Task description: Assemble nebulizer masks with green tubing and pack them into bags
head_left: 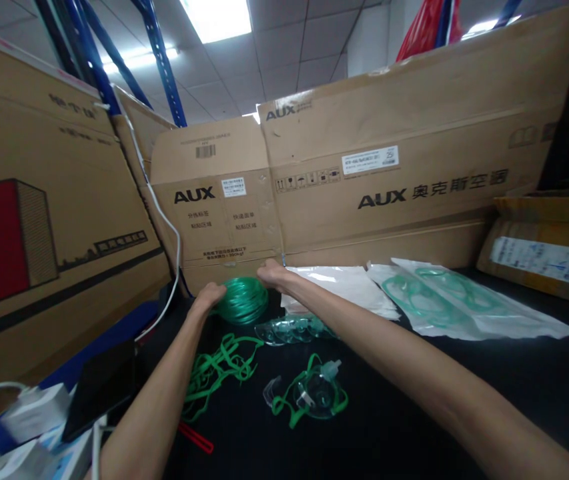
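A coil of clear green tubing (242, 300) lies at the far side of the black table, near the cardboard wall. My left hand (211, 295) is closed at its left edge, fingertips partly hidden. On the coil's upper right edge, my right hand (271, 273) is closed, its fingers bunched against the tubing. Closer to me lies a clear oxygen mask (320, 395) with a green strap around it. Tangled green elastic straps (224, 365) spread below my left hand. A row of nested clear masks (294, 329) lies beneath my right forearm, which hides part of it.
White packets (334, 287) lie behind my right forearm. Bags with green tubing (434, 300) are to their right, beside a taped carton (539, 253). Cardboard panels (314, 220) enclose the back and left. Chargers (37, 410), a dark tablet (101, 380) and a red strip (197, 438) sit at left.
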Available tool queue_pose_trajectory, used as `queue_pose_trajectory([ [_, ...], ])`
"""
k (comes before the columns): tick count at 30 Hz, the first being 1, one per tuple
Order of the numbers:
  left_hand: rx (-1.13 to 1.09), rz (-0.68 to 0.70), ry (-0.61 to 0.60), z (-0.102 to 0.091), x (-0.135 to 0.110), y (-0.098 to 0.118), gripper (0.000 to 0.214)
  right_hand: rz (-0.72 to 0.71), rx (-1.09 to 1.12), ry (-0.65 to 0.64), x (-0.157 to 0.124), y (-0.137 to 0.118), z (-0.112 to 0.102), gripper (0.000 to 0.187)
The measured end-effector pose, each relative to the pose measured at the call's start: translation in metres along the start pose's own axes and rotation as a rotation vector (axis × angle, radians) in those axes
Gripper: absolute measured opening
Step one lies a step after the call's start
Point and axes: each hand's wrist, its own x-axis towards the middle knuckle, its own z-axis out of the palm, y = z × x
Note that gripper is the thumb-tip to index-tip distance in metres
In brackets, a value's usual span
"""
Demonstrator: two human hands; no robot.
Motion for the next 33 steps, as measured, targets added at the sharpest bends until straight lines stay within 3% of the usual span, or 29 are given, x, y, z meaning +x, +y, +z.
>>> queue_pose_trajectory([
  [4,0.064,0.057,0.058,-0.007,-0.016,0.016,0.038,-0.166,-0.296,-0.019,-0.036,-0.013,-0.017,0.033],
  [9,0.066,0.288,0.139,-0.023,-0.059,0.056,0.060,-0.356,-0.559,-0.233,-0.134,-0.013,-0.043,0.019],
  [12,0.035,0.475,0.075,-0.029,-0.102,0.075,0.058,-0.374,-0.694,-0.275,-0.191,0.003,-0.055,0.020],
  [15,0.016,0.615,-0.051,-0.027,-0.147,0.078,0.050,-0.450,-0.938,-0.246,-0.224,0.028,-0.062,0.031],
  [19,-0.047,0.726,-0.207,-0.022,-0.190,0.063,0.042,-0.372,-0.935,-0.173,-0.242,0.047,-0.072,0.038],
  [25,-0.187,0.812,-0.363,-0.023,-0.212,0.046,0.030,-0.212,-0.694,0.179,-0.259,0.036,-0.089,0.034],
  [29,-0.277,0.830,-0.387,-0.017,-0.216,0.045,0.026,-0.154,-0.610,0.182,-0.253,0.032,-0.089,0.034],
  [33,-0.336,0.781,-0.421,-0.005,-0.220,0.047,0.024,-0.174,-0.379,0.131,-0.241,0.029,-0.084,0.029],
])
